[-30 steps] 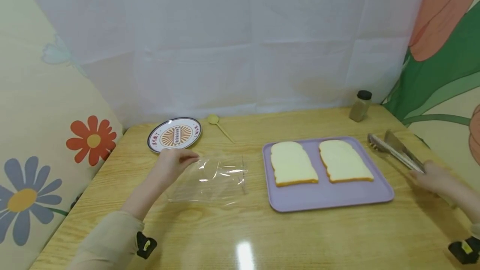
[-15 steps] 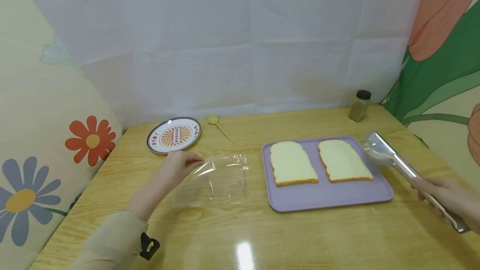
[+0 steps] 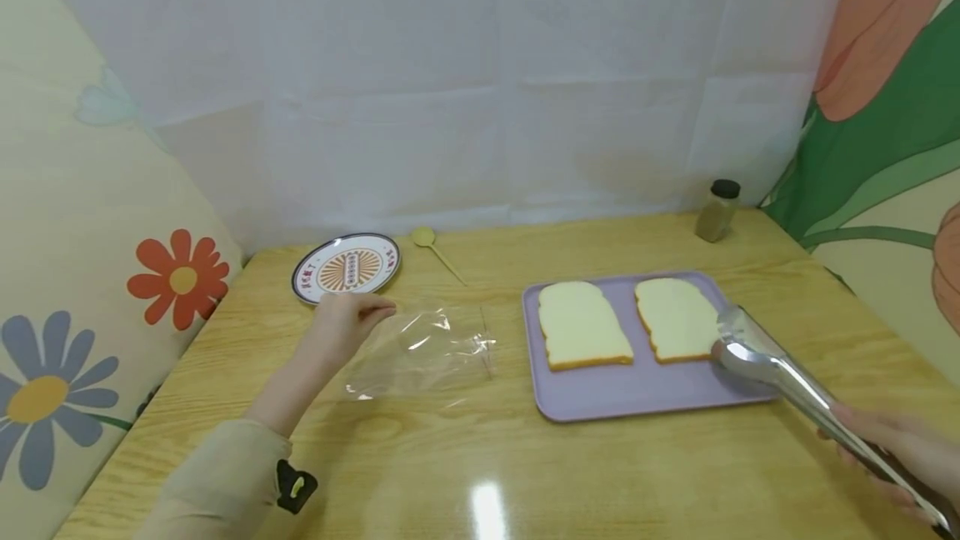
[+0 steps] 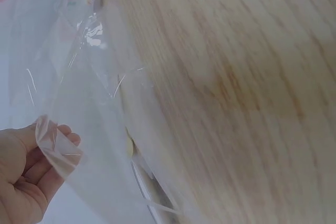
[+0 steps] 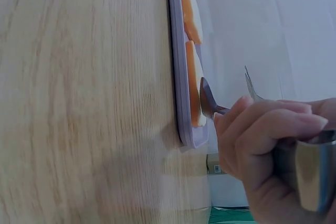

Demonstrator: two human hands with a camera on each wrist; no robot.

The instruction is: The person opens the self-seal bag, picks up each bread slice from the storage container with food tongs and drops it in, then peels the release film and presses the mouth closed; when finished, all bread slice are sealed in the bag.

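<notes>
A: Which way does the bread lie from the right hand (image 3: 900, 448)?

B: Ahead and to the left. That hand is the nearer one to the right slice (image 3: 671, 315); its fingers are curled round the tongs (image 3: 795, 382), whose arms stand spread. From the wrist, both ends look to be on the upper side of the slice, one just beside its top face, the other well apart. I can't tell whether they touch.

A: How is the slice turned?

B: Its long axis runs away from the person, the near end slanting right. The tongs cross the other way, meeting it at the near right corner.

A: And the left hand (image 3: 347, 325)?

B: Fingers closed in a pinch on an edge of clear plastic (image 3: 427, 352), left of the tray (image 3: 645, 394). I can't tell if it's a bag or a sheet.

A: What's in the tray?

B: Two slices lying flat, apart, the left slice (image 3: 583, 323) beside the other. Behind on the desk (image 3: 600, 473) stands a black-lidded jar (image 3: 716, 215); its contents are too small to tell.
</notes>
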